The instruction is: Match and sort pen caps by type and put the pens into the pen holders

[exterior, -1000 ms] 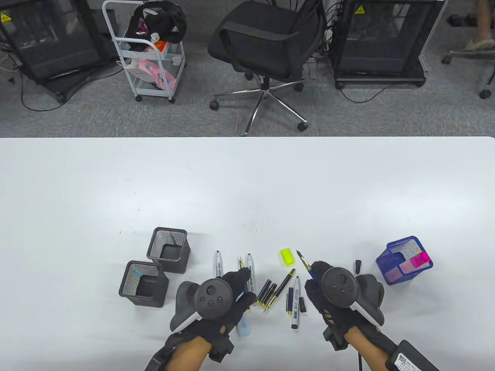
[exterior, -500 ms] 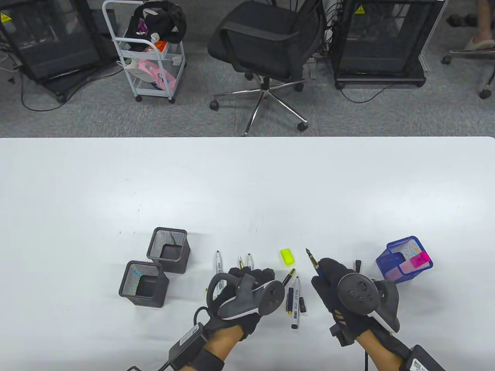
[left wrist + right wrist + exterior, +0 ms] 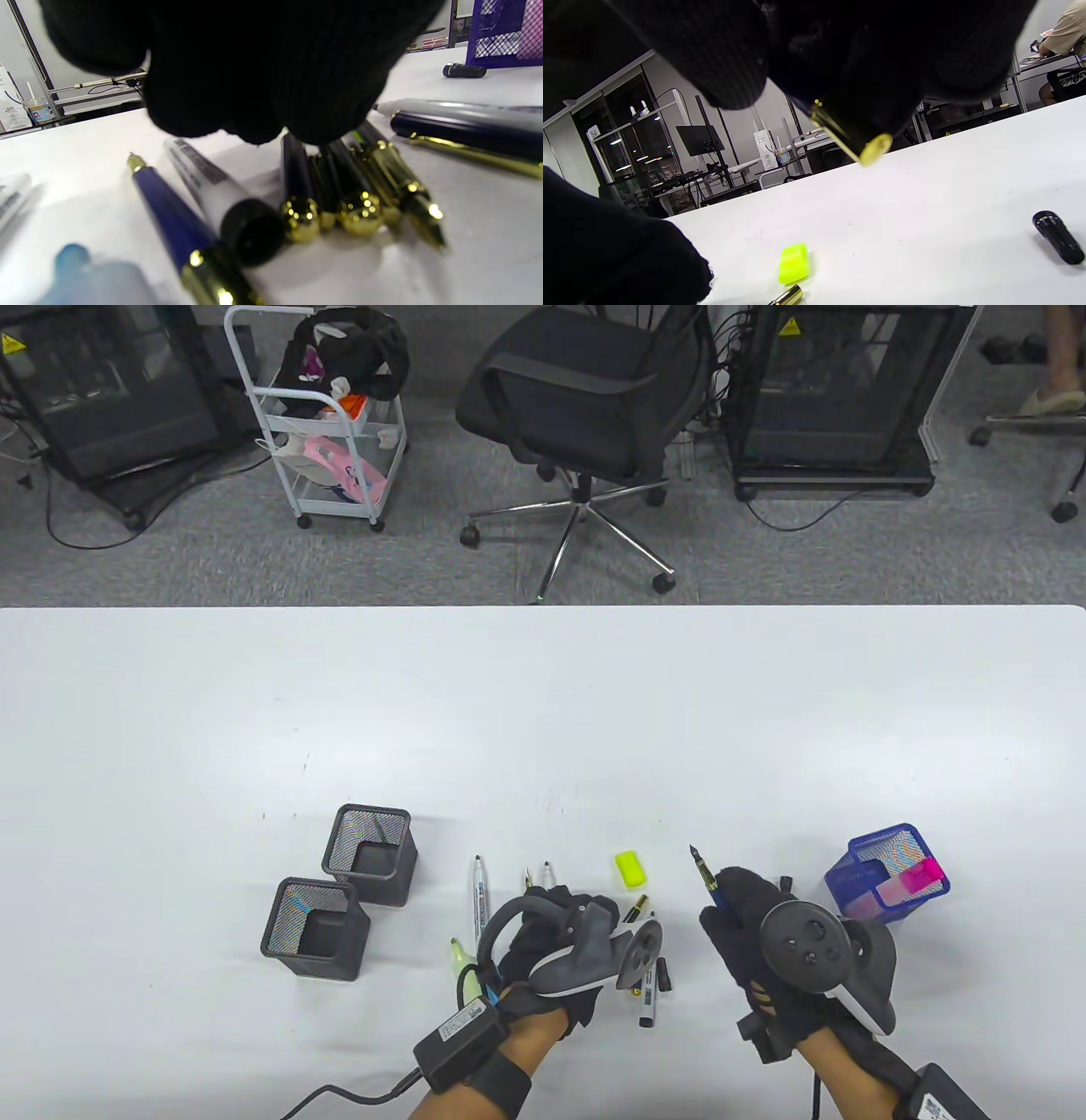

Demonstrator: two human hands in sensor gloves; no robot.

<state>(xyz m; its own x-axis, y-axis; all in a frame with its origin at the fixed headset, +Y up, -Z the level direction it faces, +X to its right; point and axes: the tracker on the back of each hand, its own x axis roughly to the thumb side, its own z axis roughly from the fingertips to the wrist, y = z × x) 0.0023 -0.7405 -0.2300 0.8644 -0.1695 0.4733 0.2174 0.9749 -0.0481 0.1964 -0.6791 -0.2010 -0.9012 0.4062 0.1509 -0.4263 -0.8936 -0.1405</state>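
Note:
My right hand (image 3: 731,891) grips a dark blue fountain pen (image 3: 702,869) with no cap, nib pointing up and away; in the right wrist view its gold end (image 3: 859,142) sticks out under my fingers. My left hand (image 3: 570,909) is turned on its side over a cluster of dark blue gold-tipped pen caps (image 3: 299,186), fingertips (image 3: 271,127) bunched down on their far ends. More fountain pens and white markers (image 3: 649,984) lie around that hand. A yellow cap (image 3: 629,869) lies between the hands. The caps stay flat on the table.
Two black mesh holders (image 3: 370,853) (image 3: 316,927) stand at the left. A blue mesh holder (image 3: 887,875) with pink highlighters stands at the right. A small black cap (image 3: 786,884) lies by my right hand. A green highlighter (image 3: 462,963) and a marker (image 3: 479,899) lie left of my left hand.
My left hand has moved right over the cluster of caps and rolled onto its side. My right hand has drifted right with the fountain pen, nib still raised.

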